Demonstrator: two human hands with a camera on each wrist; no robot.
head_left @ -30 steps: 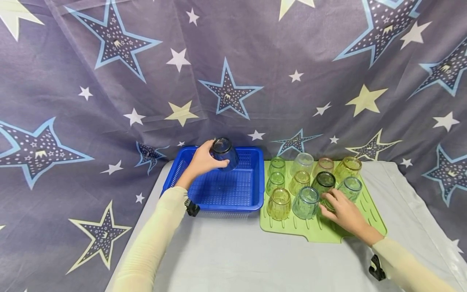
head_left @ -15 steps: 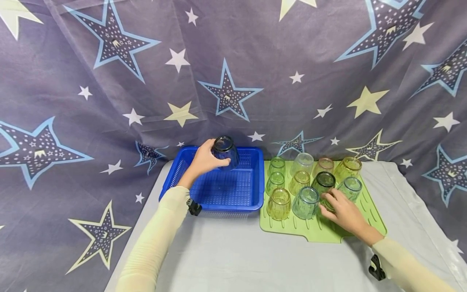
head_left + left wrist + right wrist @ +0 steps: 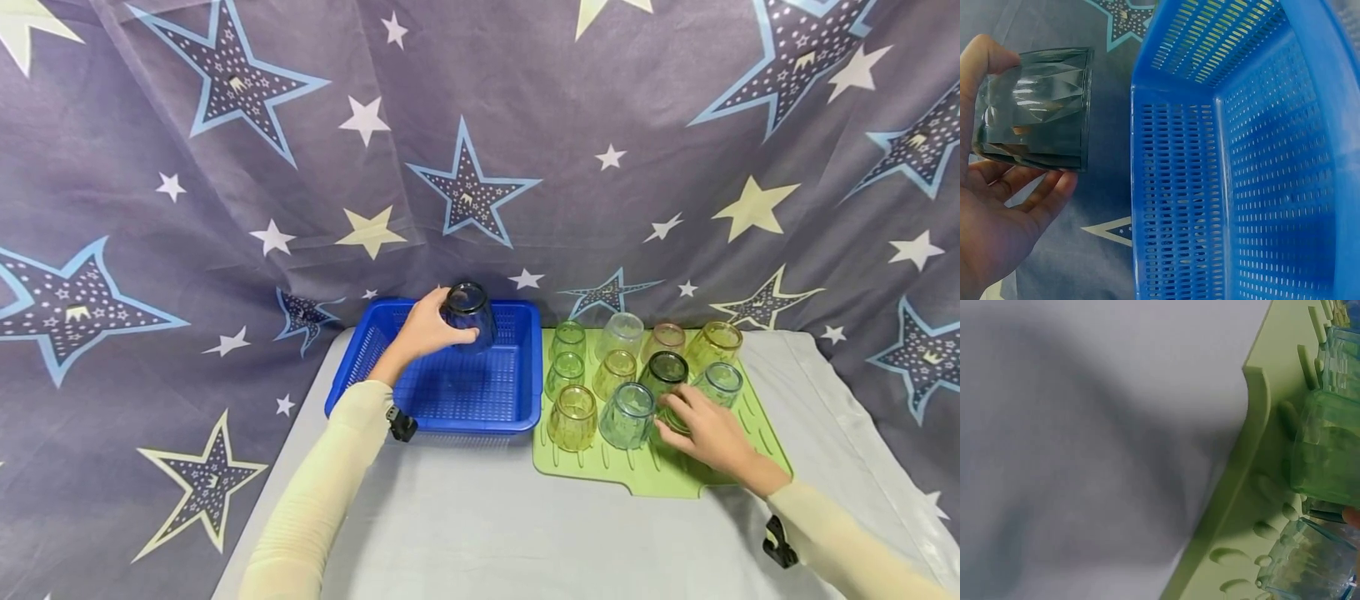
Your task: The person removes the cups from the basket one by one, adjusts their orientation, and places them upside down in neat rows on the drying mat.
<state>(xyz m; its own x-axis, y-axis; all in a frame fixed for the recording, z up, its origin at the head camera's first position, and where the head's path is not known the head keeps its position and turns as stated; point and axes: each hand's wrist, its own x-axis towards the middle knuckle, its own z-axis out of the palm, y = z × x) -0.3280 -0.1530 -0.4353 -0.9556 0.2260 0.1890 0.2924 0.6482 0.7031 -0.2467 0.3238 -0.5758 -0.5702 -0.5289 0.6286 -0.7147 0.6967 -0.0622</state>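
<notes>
Over the blue plastic basket (image 3: pixel 405 392), my left hand (image 3: pixel 427 325) grips a dark grey glass tumbler (image 3: pixel 476 317), thumb and fingers round its sides. The left wrist view shows its faceted wall and its wider end facing the basket. My right hand (image 3: pixel 708 433) is at the front row on the green drying mat (image 3: pixel 592 465), with thumb and fingers round a green glass tumbler (image 3: pixel 1325 447) that it largely hides in the head view. Only a fingertip (image 3: pixel 1352 516) of it shows in the right wrist view. A dark green tumbler (image 3: pixel 664 375) stands just behind.
Several coloured tumblers stand close together on the mat, among them a blue one (image 3: pixel 627 417) and a yellow one (image 3: pixel 573 421) in front and an amber one (image 3: pixel 715 346) at the back. A star-patterned cloth (image 3: pixel 322 150) hangs behind the white-covered table (image 3: pixel 480 517).
My left hand has shifted slightly to the right over the basket, still holding the dark tumbler. The right hand stays at the green tumbler with hardly any movement.
</notes>
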